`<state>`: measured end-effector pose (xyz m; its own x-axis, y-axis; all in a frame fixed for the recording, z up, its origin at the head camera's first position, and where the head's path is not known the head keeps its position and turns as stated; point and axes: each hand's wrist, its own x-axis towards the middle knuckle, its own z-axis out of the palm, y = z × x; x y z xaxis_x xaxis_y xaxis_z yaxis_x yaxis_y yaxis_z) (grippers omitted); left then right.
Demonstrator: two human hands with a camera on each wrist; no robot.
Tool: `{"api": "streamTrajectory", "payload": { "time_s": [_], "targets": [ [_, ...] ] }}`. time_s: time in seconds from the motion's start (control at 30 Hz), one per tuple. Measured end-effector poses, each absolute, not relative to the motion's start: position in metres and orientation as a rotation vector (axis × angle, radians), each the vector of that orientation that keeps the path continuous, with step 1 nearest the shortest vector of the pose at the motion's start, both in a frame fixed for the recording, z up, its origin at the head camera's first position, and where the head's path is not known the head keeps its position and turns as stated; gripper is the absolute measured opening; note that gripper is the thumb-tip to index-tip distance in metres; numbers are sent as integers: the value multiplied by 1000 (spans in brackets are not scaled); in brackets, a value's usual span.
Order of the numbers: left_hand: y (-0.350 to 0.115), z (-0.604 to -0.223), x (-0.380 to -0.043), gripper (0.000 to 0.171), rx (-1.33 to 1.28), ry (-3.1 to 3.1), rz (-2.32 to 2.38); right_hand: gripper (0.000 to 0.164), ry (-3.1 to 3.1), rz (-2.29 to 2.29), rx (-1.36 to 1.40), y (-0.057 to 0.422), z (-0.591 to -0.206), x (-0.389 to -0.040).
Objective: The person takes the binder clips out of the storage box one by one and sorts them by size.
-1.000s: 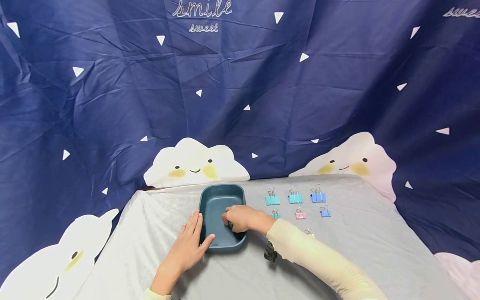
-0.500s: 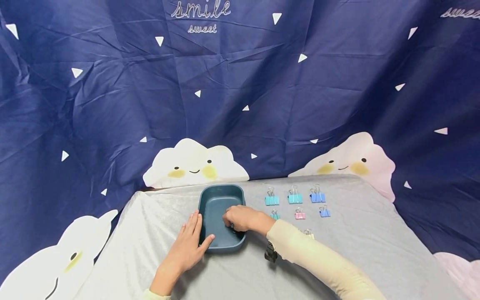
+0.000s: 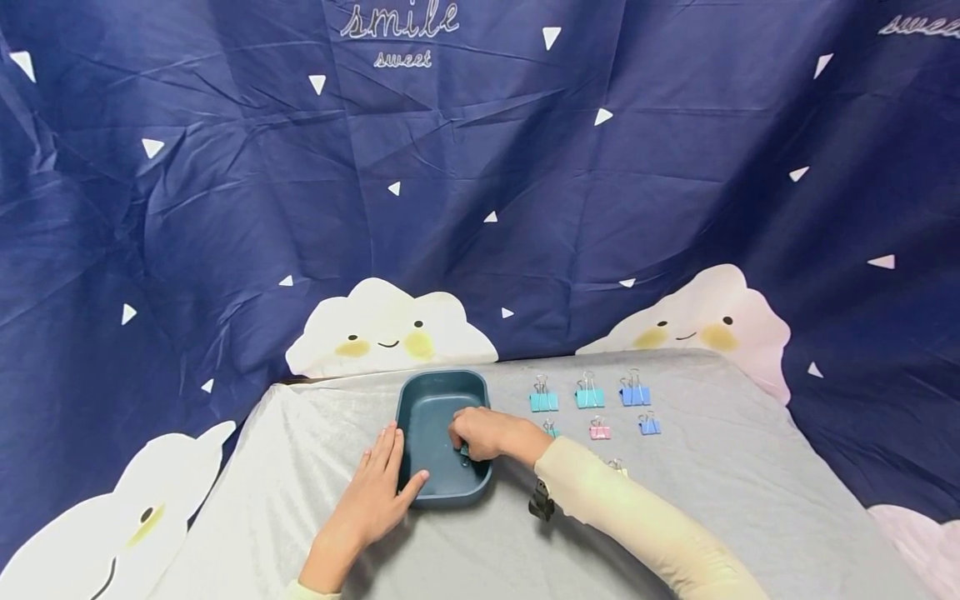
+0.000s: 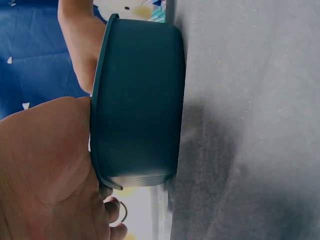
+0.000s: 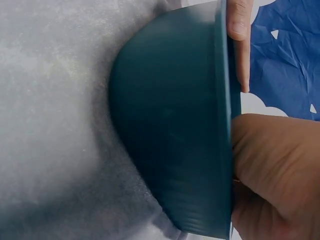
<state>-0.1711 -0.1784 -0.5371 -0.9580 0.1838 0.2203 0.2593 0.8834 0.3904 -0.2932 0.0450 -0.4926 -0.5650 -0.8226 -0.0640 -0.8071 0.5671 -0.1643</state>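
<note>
A dark teal, round-cornered plastic box (image 3: 435, 500) stands on the grey cloth. My left hand (image 3: 373, 487) rests on its left rim with fingers straight and the thumb over the near corner; in the left wrist view the palm lies along the rim of the box (image 4: 140, 100). Inside the box, near its right wall, my right hand (image 3: 483, 433) has curled fingers and pinches a small dark green binder clip (image 3: 465, 455), mostly hidden beneath the fingers. The right wrist view shows the right hand (image 5: 280, 175) reaching over the rim, its fingertips hidden behind the box wall.
Right of the box, binder clips stand in rows: a teal one (image 3: 543, 402), another teal one (image 3: 589, 397), a blue one (image 3: 635, 396), then smaller pink (image 3: 600, 432) and blue (image 3: 649, 427) ones. A cream clip (image 3: 618, 468) is partly behind the right sleeve. A navy curtain (image 3: 450, 233) hangs behind.
My right hand has shifted slightly to the right inside the box, and more of the small dark green clip shows under its fingers. My left hand stays on the rim.
</note>
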Motion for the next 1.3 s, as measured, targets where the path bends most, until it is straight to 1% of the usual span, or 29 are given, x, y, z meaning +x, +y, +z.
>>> {"api": "streamTrajectory", "payload": {
  "time_s": [0.1,0.27,0.47,0.53,0.77,0.93,1.3],
  "targets": [
    [-179,-539,-172,90,-337,-2892,-627,19,2658,-140,-1404,44,-492,-293],
    [-178,-534,-171,89,-328,-2915,-639,12,2666,-109,-1408,43,-491,-293],
    [-176,-531,-170,87,-324,-2916,-638,24,2670,-117,-1402,44,-491,-293],
    [-177,-533,-170,87,-325,-2916,-635,25,2667,-123,-1413,44,-491,-293],
    [-176,-537,-173,85,-315,-2909,-592,20,2650,-226,-1500,46,-495,-297],
    [-175,-533,-171,84,-327,-2889,-603,18,2634,-302,-1506,49,-493,-298],
    [-177,-537,-171,87,-344,-2864,-616,13,2634,-324,-1604,53,-494,-296]
  ]
}}
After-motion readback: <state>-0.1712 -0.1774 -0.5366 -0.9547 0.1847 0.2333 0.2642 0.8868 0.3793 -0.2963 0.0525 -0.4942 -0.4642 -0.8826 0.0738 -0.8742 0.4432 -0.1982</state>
